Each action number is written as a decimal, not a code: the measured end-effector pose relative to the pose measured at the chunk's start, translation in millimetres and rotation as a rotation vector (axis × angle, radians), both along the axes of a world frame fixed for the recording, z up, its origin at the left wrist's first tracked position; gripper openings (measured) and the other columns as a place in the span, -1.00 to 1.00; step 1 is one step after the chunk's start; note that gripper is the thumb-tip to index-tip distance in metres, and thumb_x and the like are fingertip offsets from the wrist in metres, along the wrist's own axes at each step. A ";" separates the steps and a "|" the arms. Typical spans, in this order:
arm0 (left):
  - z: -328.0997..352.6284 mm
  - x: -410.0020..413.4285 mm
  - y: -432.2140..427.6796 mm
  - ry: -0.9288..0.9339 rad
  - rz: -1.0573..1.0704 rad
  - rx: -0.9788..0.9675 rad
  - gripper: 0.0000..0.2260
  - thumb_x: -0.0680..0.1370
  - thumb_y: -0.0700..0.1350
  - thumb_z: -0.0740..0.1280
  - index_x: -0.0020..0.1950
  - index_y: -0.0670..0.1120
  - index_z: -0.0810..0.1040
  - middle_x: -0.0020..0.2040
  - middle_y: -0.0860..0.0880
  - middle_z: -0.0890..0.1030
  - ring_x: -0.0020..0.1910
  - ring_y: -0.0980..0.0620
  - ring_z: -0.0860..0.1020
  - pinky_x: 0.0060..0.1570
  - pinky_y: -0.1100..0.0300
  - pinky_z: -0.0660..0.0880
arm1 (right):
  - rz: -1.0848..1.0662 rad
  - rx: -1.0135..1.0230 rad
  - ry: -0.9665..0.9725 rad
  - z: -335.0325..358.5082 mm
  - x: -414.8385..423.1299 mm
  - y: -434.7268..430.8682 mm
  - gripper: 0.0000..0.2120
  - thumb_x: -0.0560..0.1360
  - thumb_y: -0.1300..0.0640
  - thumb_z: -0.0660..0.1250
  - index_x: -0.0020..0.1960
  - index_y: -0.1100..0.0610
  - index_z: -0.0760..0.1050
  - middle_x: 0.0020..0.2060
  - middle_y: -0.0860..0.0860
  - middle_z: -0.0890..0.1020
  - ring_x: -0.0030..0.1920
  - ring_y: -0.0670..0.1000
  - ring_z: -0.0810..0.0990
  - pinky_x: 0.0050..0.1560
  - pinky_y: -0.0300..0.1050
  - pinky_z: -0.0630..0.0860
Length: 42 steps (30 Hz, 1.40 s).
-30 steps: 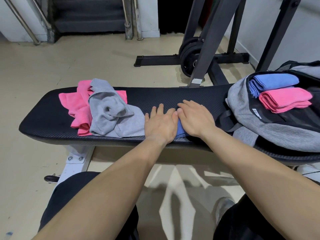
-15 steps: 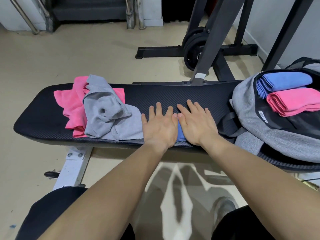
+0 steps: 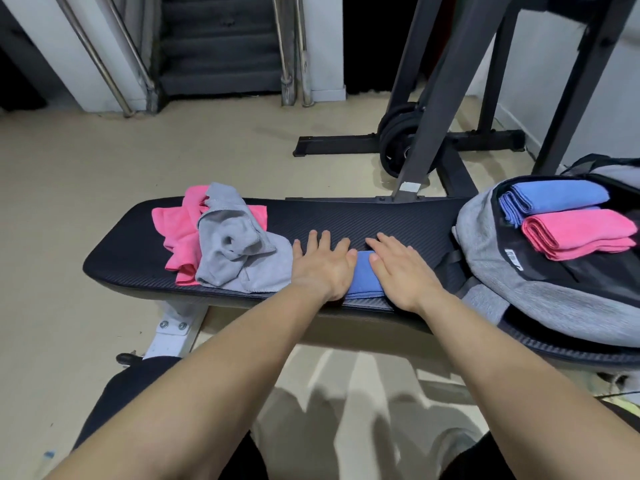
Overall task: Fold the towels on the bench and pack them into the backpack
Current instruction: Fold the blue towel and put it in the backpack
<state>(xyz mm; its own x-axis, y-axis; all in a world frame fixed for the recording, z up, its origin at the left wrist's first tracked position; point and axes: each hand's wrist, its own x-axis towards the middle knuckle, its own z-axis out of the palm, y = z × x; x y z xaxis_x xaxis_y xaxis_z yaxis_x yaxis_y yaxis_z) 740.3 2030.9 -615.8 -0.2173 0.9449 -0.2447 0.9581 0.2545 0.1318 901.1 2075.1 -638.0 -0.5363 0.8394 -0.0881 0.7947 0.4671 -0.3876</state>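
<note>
A folded blue towel (image 3: 364, 277) lies on the black bench (image 3: 346, 220) near its front edge. My left hand (image 3: 320, 265) presses flat on the towel's left part, fingers straight. My right hand (image 3: 398, 266) presses flat on its right part. Only a strip of blue shows between them. Left of my hands a crumpled grey towel (image 3: 232, 247) lies over a crumpled pink towel (image 3: 178, 233). At the right end of the bench the open grey backpack (image 3: 540, 299) holds a folded blue towel (image 3: 554, 197) and a folded pink towel (image 3: 578, 232).
Behind the bench stands a black rack frame (image 3: 429, 109) with weight plates (image 3: 396, 147) at its base. Stairs with metal rails (image 3: 221, 46) lie at the back. The floor around is beige. My knees are below the bench's front edge.
My two hands have slid apart on the blue towel, so more of it shows between them. The camera view has tilted up a little.
</note>
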 end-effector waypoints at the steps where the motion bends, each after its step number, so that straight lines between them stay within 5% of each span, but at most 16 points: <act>1: 8.0 1.8 6.0 -0.004 0.020 -0.034 -0.53 0.67 0.07 -0.11 0.59 0.11 0.15 0.64 -0.09 -0.02 0.61 -0.14 -0.16 0.53 -0.20 -0.23 | 0.000 0.008 -0.005 -0.5 -0.8 -0.3 -0.50 0.71 -0.06 -0.13 0.63 0.00 0.09 0.62 0.01 0.07 0.61 0.03 0.00 0.57 0.03 -0.07; 6: 9.9 25.9 25.2 -0.003 0.126 0.104 -0.56 0.63 0.00 0.00 0.47 -0.06 0.36 0.54 -0.11 0.28 0.58 -0.11 0.06 0.53 -0.19 -0.17 | -0.002 0.009 -0.002 -5.0 -1.5 4.3 -0.49 0.71 -0.06 -0.13 0.62 0.07 0.09 0.62 0.03 0.08 0.61 0.04 -0.02 0.57 0.06 -0.06; 13: -25.7 32.9 15.7 0.117 0.130 0.236 -0.56 0.68 0.04 -0.11 0.52 0.03 0.28 0.59 -0.07 0.21 0.58 -0.13 0.10 0.52 -0.21 -0.10 | -0.065 -0.103 0.169 -6.7 0.4 7.6 -0.55 0.70 0.10 -0.04 0.57 0.13 0.26 0.60 0.01 0.16 0.61 -0.01 0.03 0.58 -0.03 -0.10; 18: -28.7 33.2 17.5 0.147 0.129 0.243 -0.56 0.68 0.03 -0.12 0.53 0.01 0.25 0.58 -0.10 0.22 0.56 -0.14 0.12 0.51 -0.24 -0.08 | -0.244 -0.099 0.225 17.8 -13.9 16.2 -0.60 0.70 0.05 -0.05 0.30 0.16 0.48 0.28 0.12 0.56 0.28 0.16 0.49 0.26 0.09 0.42; 25: -28.3 11.5 13.1 -0.034 0.029 0.315 -0.56 0.69 0.02 -0.14 0.39 -0.05 0.42 0.50 -0.05 0.36 0.53 -0.05 0.21 0.53 -0.14 0.00 | -0.273 0.198 -0.006 -5.6 -27.2 6.3 -0.60 0.69 -0.06 -0.08 0.35 -0.01 0.43 0.28 -0.02 0.45 0.27 0.10 0.41 0.22 0.14 0.32; 31: -30.0 0.7 -5.0 0.179 -0.041 0.251 -0.52 0.69 0.10 -0.16 0.40 -0.06 0.40 0.51 -0.09 0.33 0.54 -0.14 0.19 0.50 -0.21 0.02 | -0.227 0.207 -0.047 -6.5 -25.9 6.4 -0.57 0.68 -0.11 -0.11 0.29 -0.01 0.46 0.26 -0.02 0.44 0.25 0.10 0.40 0.25 0.14 0.31; 38: -29.9 -9.7 -10.7 0.030 -0.119 0.293 -0.48 0.63 0.18 -0.15 0.29 -0.06 0.44 0.29 -0.04 0.48 0.30 -0.13 0.40 0.29 -0.04 0.36 | 0.007 -0.054 0.101 10.4 4.3 -0.3 -0.60 0.62 -0.20 0.17 0.34 -0.03 0.48 0.26 -0.04 0.50 0.30 0.06 0.42 0.34 0.07 0.36; 42: -8.2 -27.8 -17.7 -0.241 -0.219 0.169 -0.62 0.59 0.29 0.16 0.19 0.02 0.44 0.18 0.05 0.46 0.22 -0.02 0.37 0.16 0.05 0.39 | 0.028 -0.108 0.136 26.8 22.1 -5.9 -0.67 0.53 -0.10 0.40 0.24 -0.01 0.53 0.15 -0.06 0.58 0.16 -0.03 0.52 0.21 -0.05 0.46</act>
